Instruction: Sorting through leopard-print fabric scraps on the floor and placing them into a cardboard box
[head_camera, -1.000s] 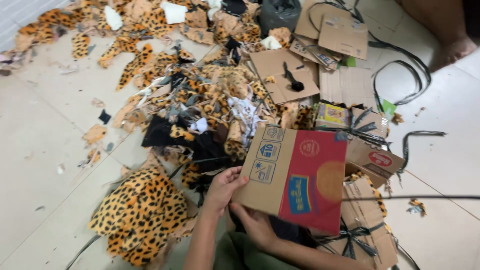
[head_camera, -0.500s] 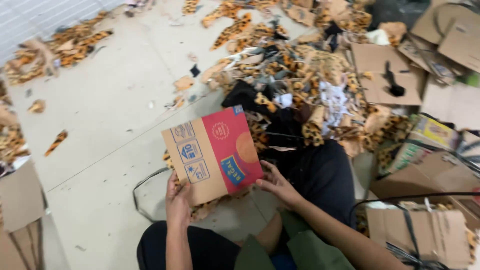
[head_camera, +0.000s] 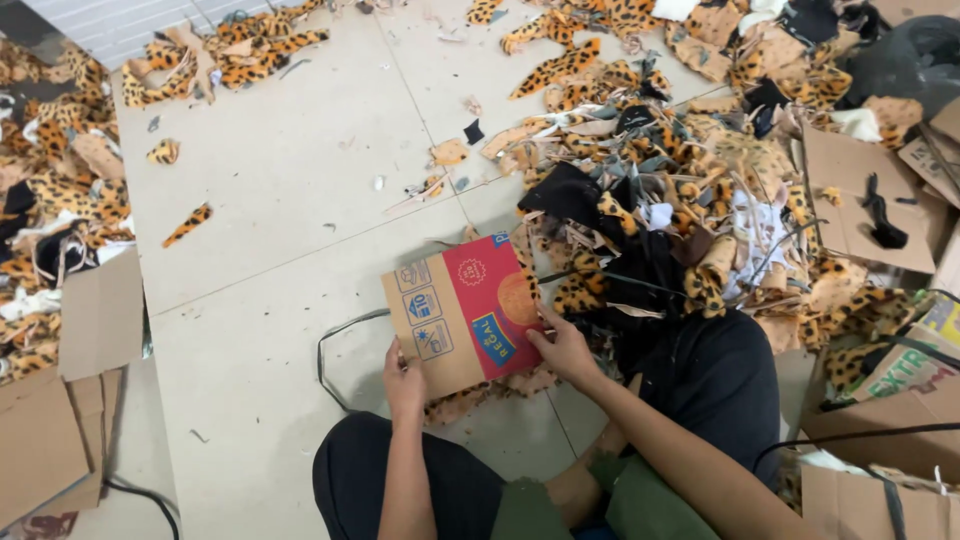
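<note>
The flattened cardboard box panel (head_camera: 462, 315) lies over the floor (head_camera: 270, 330), long axis slanting up toward the scrap pile (head_camera: 680, 200), the left hand (head_camera: 404, 378) pinching its near corner, right hand (head_camera: 565, 350) fingers curled on its right edge.

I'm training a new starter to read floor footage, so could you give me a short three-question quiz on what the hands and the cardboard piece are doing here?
1. True or false: both hands grip the red and brown cardboard piece.
2. Which hand holds the cardboard's red printed end? A) left hand B) right hand C) neither
3. Fill in: the heap of scraps beyond the cardboard is mostly ______-print fabric.

Key
1. True: one hand is on each side of it.
2. B: the right hand is at the red end, the left hand at the plain brown end.
3. Leopard.
</note>
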